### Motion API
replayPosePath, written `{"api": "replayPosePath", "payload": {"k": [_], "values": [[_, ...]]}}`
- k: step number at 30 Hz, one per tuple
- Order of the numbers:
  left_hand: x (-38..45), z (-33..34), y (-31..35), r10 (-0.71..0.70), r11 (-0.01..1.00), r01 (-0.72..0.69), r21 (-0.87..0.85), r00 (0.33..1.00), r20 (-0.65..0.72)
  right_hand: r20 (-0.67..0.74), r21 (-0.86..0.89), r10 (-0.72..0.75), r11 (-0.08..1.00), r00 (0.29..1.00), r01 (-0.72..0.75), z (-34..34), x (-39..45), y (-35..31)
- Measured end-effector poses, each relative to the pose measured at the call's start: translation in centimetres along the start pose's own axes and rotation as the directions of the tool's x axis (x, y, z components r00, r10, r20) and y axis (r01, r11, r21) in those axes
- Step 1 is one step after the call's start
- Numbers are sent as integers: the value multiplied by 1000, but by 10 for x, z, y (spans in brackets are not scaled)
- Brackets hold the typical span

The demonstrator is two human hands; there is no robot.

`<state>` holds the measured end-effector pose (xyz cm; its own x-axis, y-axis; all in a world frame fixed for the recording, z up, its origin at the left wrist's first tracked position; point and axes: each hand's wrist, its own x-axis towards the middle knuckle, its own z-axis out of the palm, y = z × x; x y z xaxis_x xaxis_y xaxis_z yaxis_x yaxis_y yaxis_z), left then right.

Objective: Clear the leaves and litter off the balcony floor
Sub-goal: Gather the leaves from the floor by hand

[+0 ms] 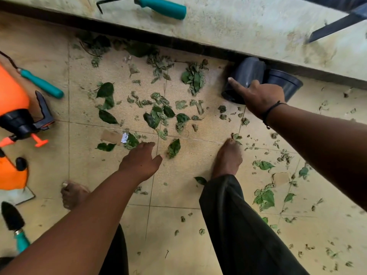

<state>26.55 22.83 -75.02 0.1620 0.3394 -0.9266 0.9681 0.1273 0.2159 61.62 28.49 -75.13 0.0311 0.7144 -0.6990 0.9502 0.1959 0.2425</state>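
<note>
A person is reaching an empty, loose-fingered left hand (142,162) toward leaves (158,114) strewn mid-frame on the tiled floor (178,225), right hand (260,94) splayed over a dark pot (245,76), apparently about to start gathering.

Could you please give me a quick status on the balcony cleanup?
Left hand open, reaching low over leaves. Right hand open, against dark pot. Leaves and cardboard scraps all over the floor. Sprayer lies left.
</note>
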Motion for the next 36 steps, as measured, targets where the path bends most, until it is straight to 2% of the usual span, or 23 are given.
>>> {"api": "replayPosePath", "payload": {"k": [10,17,21,26,28,34,36], "values": [[2,6,-1,18,1000,-18,-3,1000,22,55,100,126,986,991,-131,14,-3,9],[1,5,-6,-3,999,4,-35,1000,3,-11,164,225,962,974,-221,1,-4,-9],[-5,7,-7,31,998,-31,-52,999,6,-88,209,115,973,989,-95,-14,8,-39],[-3,7,-16,34,999,-33,-31,999,19,-79,72,-100,992,992,106,-24,38,-78],[-1,4,-20,27,999,-27,-40,999,18,-37,70,-96,993,995,99,-27,53,-90],[11,-13,-29,57,998,-58,-36,998,-10,259,318,7,944,966,-92,-25,81,-119],[15,-19,-34,52,997,-53,-48,999,-14,263,432,40,888,964,-155,-22,85,-125]]}}
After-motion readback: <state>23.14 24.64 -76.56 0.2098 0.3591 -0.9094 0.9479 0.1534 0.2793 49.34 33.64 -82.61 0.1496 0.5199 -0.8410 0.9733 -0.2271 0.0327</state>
